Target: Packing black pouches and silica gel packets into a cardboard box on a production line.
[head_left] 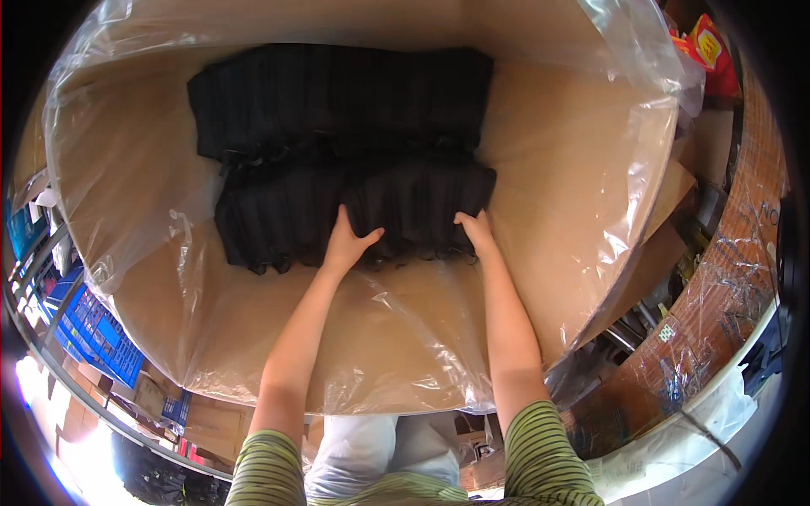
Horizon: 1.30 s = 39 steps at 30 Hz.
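Two rows of black, pleated-looking fabric pieces [337,101] lie packed on edge inside a large cardboard box [582,152]. Small straps or loops hang along their near edges; their exact kind cannot be made out. My left hand [346,243] reaches into the nearer row, thumb apart from the fingers, with some fingers sunk in a gap between pieces. At that row's right end, my right hand [477,232] lays its thumb over the top, its other fingers hidden along the side. Between my hands sits a black fabric bundle [413,207], gripped from both sides.
Clear plastic film [624,211] lines the box and folds over its rim. A blue plastic crate [99,333] stands outside to the left. On the right are a brown, film-wrapped curved edge [717,278] and a red bag [717,63].
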### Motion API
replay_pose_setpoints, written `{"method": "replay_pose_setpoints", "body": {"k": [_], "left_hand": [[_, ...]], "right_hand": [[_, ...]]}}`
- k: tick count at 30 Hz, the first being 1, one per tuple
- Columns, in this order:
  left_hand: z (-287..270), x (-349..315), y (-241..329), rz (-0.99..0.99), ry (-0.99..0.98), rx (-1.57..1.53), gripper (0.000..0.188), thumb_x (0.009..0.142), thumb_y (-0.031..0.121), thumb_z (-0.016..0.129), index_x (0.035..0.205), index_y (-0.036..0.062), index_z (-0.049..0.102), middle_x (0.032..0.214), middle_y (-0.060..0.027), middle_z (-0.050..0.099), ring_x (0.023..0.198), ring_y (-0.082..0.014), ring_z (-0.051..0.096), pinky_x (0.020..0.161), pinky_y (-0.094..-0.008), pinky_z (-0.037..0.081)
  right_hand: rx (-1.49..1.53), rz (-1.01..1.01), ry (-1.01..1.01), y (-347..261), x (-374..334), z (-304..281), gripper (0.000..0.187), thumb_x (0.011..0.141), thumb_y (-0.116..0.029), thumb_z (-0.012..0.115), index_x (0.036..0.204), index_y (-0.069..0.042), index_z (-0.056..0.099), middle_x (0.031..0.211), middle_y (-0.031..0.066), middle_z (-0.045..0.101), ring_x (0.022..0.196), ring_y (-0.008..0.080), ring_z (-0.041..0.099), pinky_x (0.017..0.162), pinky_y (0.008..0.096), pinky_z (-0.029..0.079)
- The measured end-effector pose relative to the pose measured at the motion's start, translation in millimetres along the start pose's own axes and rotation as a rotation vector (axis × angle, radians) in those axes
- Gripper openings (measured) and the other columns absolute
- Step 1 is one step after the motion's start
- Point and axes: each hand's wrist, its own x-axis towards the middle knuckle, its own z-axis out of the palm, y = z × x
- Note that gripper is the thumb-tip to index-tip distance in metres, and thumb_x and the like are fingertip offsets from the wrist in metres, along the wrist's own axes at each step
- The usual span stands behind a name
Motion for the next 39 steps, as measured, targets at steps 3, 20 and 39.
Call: {"method": "replay_pose_setpoints", "body": {"k": [3, 20, 39], "left_hand": [[-7.8, -6.4, 4.5, 0.090, 0.027, -0.001, 0.088, 0.074, 0.024, 0.078, 0.135, -0.0153, 0.028, 0.132, -0.0307, 0.046, 0.125, -0.0349, 0.047, 0.103, -0.0351, 0.039], [16.3, 3.4, 15.6, 0.176, 0.237, 0.551, 0.079, 0.074, 0.031, 0.077, 0.126, -0.0116, 0.035, 0.126, -0.0306, 0.042, 0.119, -0.0454, 0.042, 0.102, -0.0453, 0.036], [14.6, 16.3, 20.5, 0.693, -0.058, 0.889, 0.065, 0.087, 0.045, 0.058, 0.140, 0.0105, 0.040, 0.150, -0.0102, 0.031, 0.139, -0.0271, 0.028, 0.112, -0.0436, 0.023]], "right_hand": [[0.026, -0.044, 0.021, -1.1, -10.2, 21.6, 0.054, 0.060, -0.012, 0.064, 0.111, 0.005, 0.056, 0.103, 0.0180, 0.065, 0.099, 0.0307, 0.061, 0.088, 0.0355, 0.047], [-0.113, -0.234, 0.438, -25.0, -49.0, 36.9, 0.062, 0.075, -0.014, 0.066, 0.131, 0.004, 0.044, 0.129, 0.0235, 0.053, 0.120, 0.0366, 0.051, 0.102, 0.0375, 0.039], [-0.180, -0.627, 0.471, -34.4, -39.4, 41.5, 0.071, 0.079, -0.012, 0.063, 0.143, -0.010, 0.032, 0.140, 0.0227, 0.037, 0.129, 0.0409, 0.037, 0.107, 0.0461, 0.031]]}}
